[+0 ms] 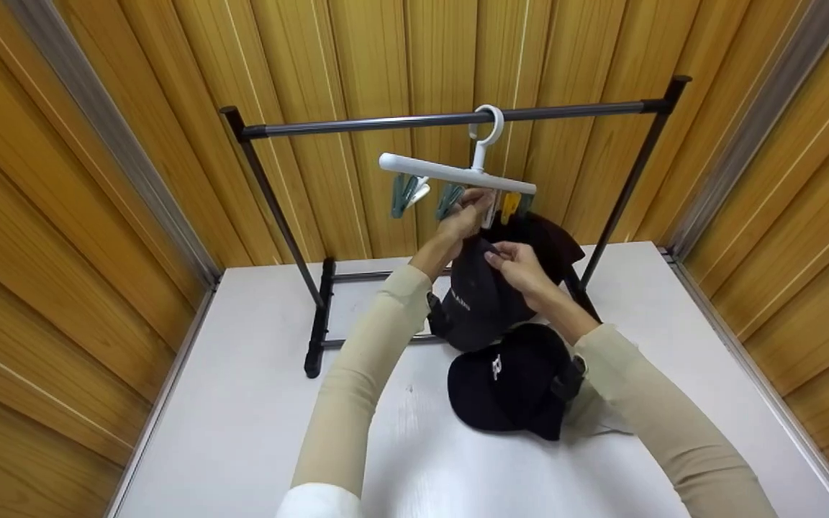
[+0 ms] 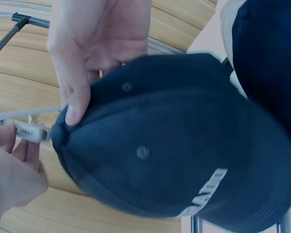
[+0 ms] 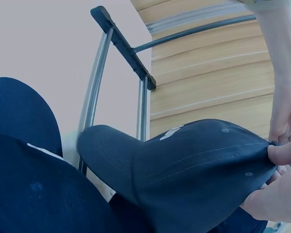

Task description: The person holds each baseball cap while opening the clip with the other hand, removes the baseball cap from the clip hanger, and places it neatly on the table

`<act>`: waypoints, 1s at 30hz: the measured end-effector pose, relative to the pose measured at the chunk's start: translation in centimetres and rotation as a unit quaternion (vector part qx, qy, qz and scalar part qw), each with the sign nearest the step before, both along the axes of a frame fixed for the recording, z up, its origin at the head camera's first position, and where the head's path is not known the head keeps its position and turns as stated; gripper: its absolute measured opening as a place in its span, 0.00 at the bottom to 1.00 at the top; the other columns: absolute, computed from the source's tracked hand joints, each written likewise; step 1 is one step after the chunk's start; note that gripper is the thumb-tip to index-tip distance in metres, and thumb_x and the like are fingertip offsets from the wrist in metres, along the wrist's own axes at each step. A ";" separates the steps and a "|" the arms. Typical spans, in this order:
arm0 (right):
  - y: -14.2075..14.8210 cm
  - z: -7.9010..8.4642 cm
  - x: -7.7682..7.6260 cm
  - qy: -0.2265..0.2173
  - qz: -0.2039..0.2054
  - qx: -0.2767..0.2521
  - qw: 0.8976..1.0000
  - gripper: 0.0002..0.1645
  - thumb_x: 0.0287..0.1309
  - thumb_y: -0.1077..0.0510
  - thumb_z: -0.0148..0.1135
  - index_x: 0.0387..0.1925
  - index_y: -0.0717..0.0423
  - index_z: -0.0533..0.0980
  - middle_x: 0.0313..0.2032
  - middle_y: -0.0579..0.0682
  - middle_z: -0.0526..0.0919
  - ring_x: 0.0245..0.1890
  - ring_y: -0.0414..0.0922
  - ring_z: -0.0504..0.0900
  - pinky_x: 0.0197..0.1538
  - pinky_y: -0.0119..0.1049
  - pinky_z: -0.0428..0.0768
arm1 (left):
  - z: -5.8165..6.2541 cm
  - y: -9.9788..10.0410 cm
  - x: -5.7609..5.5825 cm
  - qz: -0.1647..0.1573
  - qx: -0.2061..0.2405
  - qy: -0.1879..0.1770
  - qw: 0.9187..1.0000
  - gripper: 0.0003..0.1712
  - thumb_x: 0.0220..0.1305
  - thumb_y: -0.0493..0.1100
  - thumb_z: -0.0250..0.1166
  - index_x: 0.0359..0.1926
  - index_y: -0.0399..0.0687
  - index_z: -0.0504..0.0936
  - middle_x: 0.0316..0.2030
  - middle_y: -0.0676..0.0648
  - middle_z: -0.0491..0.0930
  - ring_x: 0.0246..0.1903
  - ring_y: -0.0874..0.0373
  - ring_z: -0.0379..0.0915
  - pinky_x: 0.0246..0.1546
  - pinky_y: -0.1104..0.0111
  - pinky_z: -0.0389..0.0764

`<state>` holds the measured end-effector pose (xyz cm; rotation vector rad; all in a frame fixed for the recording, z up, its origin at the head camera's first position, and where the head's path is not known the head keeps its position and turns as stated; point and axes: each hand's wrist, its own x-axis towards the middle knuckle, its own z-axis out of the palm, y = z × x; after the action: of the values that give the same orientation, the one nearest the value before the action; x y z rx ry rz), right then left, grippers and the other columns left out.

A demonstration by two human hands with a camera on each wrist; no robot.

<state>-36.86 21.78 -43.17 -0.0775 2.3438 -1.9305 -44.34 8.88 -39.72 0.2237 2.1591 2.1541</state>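
A dark cap point(image 1: 468, 295) with white lettering hangs by the top of its crown from my right hand point(image 1: 526, 270). The right thumb and fingers pinch the fabric around its top button, as the left wrist view shows. My left hand point(image 1: 463, 214) is just under the white hanger point(image 1: 436, 170). Its fingers pinch a white clip point(image 2: 31, 132) right beside the cap's top; whether the clip has caught the fabric I cannot tell. Another dark cap point(image 1: 553, 244) is behind, under the hanger's right end, near a yellow clip point(image 1: 509, 208).
The hanger hooks over the bar of a black rack point(image 1: 357, 125). Green clips point(image 1: 403, 196) hang at its left. A black cap point(image 1: 522, 392) with a white emblem lies on the white surface point(image 1: 242, 403), with a pale cap point(image 1: 593, 414) beside it. Wood-panelled walls point(image 1: 357, 65) enclose the space.
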 end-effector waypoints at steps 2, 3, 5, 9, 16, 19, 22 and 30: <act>-0.1 -0.1 0.1 -0.008 -0.003 -0.021 1.000 0.14 0.75 0.63 0.53 0.52 0.71 0.75 0.31 0.41 0.84 0.33 0.35 0.83 0.41 0.25 0.81 | -0.2 -0.1 -0.1 -0.011 0.011 -0.001 1.000 0.19 0.75 0.45 0.60 0.59 0.39 0.81 0.59 0.44 0.82 0.52 0.63 0.75 0.53 0.77 0.72; -0.1 -0.1 0.2 -0.011 -0.004 -0.032 0.999 0.14 0.75 0.63 0.53 0.52 0.72 0.75 0.31 0.41 0.84 0.32 0.35 0.84 0.40 0.25 0.81 | -0.2 -0.2 -0.1 -0.019 0.021 0.001 1.000 0.19 0.76 0.44 0.60 0.60 0.39 0.80 0.60 0.43 0.81 0.54 0.62 0.75 0.54 0.77 0.72; -0.1 -0.1 0.2 -0.015 -0.007 -0.053 0.998 0.14 0.74 0.64 0.53 0.51 0.72 0.74 0.30 0.41 0.84 0.31 0.35 0.84 0.39 0.24 0.82 | -0.4 -0.4 -0.1 -0.031 0.041 0.003 0.999 0.20 0.77 0.43 0.58 0.63 0.38 0.77 0.63 0.41 0.79 0.60 0.57 0.74 0.59 0.75 0.73; 0.0 0.3 0.4 -0.025 -0.007 -0.068 0.997 0.17 0.75 0.63 0.52 0.56 0.73 0.73 0.32 0.40 0.85 0.33 0.34 0.84 0.41 0.24 0.81 | -0.7 -1.5 0.0 -0.047 0.014 0.022 0.999 0.25 0.79 0.43 0.55 0.70 0.37 0.71 0.70 0.39 0.72 0.71 0.49 0.67 0.69 0.66 0.71; -0.5 0.9 0.7 -0.040 -0.008 -0.091 0.995 0.19 0.75 0.62 0.53 0.59 0.71 0.73 0.34 0.40 0.85 0.35 0.35 0.84 0.42 0.25 0.81 | -1.2 -6.8 0.6 -0.057 -0.236 0.121 0.962 0.32 0.79 0.48 0.54 0.76 0.37 0.63 0.73 0.35 0.68 0.74 0.43 0.63 0.75 0.57 0.66; -0.7 0.9 0.9 -0.057 -0.008 -0.107 0.993 0.17 0.74 0.61 0.55 0.57 0.68 0.75 0.33 0.41 0.85 0.34 0.36 0.84 0.41 0.27 0.82 | -1.9 -10.1 1.6 -0.042 -0.353 0.188 0.915 0.33 0.78 0.49 0.55 0.74 0.34 0.64 0.72 0.33 0.68 0.74 0.38 0.62 0.75 0.49 0.64; -0.8 1.1 1.1 -0.072 -0.010 -0.116 0.991 0.16 0.73 0.61 0.56 0.56 0.66 0.76 0.34 0.41 0.85 0.35 0.36 0.85 0.41 0.27 0.83 | -2.9 -13.6 2.7 -0.027 -0.473 0.248 0.845 0.34 0.77 0.50 0.56 0.75 0.36 0.64 0.72 0.32 0.67 0.75 0.36 0.59 0.75 0.44 0.61; -0.4 1.4 1.8 -0.105 -0.001 -0.137 0.985 0.17 0.72 0.61 0.58 0.58 0.65 0.76 0.37 0.43 0.87 0.37 0.38 0.87 0.44 0.30 0.85 | -6.8 -21.9 6.8 -0.015 -0.632 0.293 0.717 0.40 0.73 0.56 0.61 0.77 0.43 0.62 0.77 0.33 0.59 0.78 0.37 0.52 0.77 0.42 0.55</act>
<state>-35.09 21.35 -41.74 0.1017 1.9384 -2.1333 -37.56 -13.02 -46.51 0.8270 3.2777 0.1244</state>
